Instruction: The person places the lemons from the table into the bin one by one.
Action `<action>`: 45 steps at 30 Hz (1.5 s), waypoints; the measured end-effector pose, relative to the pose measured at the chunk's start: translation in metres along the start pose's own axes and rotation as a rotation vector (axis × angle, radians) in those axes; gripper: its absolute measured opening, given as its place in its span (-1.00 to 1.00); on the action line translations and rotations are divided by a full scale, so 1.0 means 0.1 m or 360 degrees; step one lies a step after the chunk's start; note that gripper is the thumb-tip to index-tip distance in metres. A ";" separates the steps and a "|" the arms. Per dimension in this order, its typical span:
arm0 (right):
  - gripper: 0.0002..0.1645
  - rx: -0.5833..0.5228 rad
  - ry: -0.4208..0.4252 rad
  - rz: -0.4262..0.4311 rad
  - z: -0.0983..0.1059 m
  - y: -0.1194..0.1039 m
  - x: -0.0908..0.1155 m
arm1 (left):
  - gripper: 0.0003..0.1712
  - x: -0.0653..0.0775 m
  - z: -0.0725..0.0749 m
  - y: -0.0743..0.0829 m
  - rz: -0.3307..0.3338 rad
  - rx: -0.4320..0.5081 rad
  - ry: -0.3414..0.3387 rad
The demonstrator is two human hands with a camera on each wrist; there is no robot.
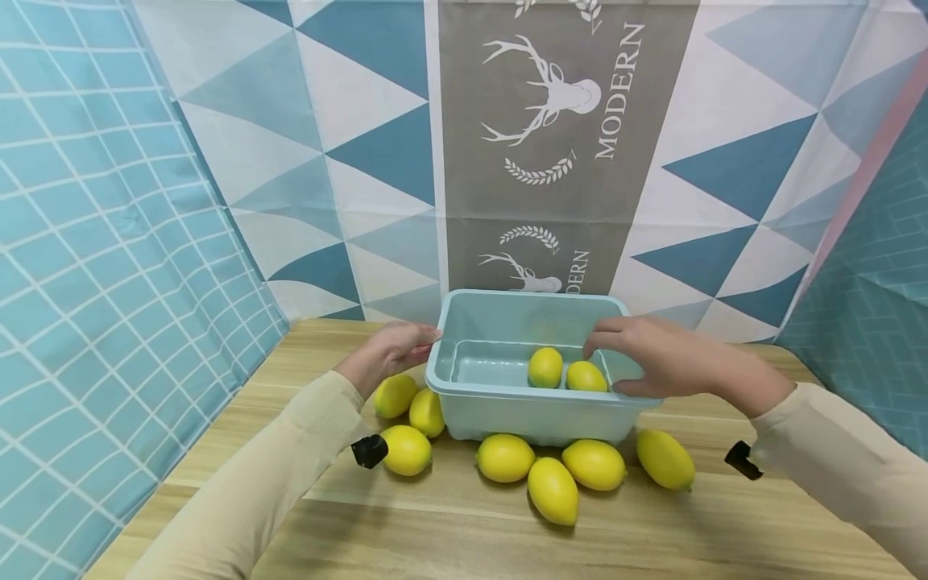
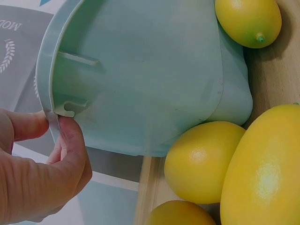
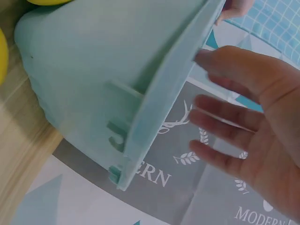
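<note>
A light blue plastic bin stands on the wooden table with two lemons in it, on the right side. At its left end my left hand pinches the rim, the thumb on one side and a finger under the edge, as the left wrist view shows. Over the bin's right end is my right hand, its fingers apart and holding nothing. In the right wrist view the thumb lies close to the rim; whether it touches cannot be told.
Three lemons lie at the bin's left side. Several more, including one lemon nearest me, lie before it, and another lemon is at the front right. Patterned cloth hangs behind the table.
</note>
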State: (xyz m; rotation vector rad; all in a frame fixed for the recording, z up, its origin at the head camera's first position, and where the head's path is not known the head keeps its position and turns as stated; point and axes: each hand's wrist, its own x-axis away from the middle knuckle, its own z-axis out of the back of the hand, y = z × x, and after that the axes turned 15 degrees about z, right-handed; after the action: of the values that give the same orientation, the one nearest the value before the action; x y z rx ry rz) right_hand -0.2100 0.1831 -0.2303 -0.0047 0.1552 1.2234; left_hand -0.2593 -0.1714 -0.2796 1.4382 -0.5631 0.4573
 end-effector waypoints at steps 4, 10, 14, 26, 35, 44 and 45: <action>-0.46 0.0110 0.0156 0.0078 -0.06 -0.03 0.08 | -0.53 -0.02 -0.01 -0.01 0.0010 0.0010 -0.0004; -0.43 0.0211 0.0336 0.0174 -0.12 -0.06 0.16 | -0.54 -0.03 -0.02 -0.01 0.0007 0.0011 -0.0006; -0.39 0.0256 0.0431 0.0249 -0.15 -0.09 0.21 | -0.53 -0.03 -0.02 -0.02 0.0002 0.0006 -0.0021; -0.53 0.0290 0.0580 0.0279 -0.24 -0.20 0.39 | -0.49 -0.03 -0.01 -0.03 -0.0013 -0.0008 -0.0085; -0.40 0.0367 0.0562 0.0159 -0.27 -0.23 0.53 | -0.50 -0.01 -0.01 -0.03 -0.0012 -0.0003 -0.0069; -0.33 0.0423 0.0568 0.0083 -0.29 -0.26 0.68 | -0.48 0.01 -0.01 -0.01 -0.0003 -0.0002 -0.0070; -0.33 0.0428 0.0567 0.0070 -0.30 -0.26 0.69 | -0.48 0.01 -0.01 -0.01 -0.0004 0.0000 -0.0070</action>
State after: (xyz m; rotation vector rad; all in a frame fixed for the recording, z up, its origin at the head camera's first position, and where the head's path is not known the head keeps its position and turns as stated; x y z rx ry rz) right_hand -0.1664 0.2367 -0.2700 0.0148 0.6323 1.2298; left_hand -0.2579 -0.1709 -0.2796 1.4515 -0.5964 0.4242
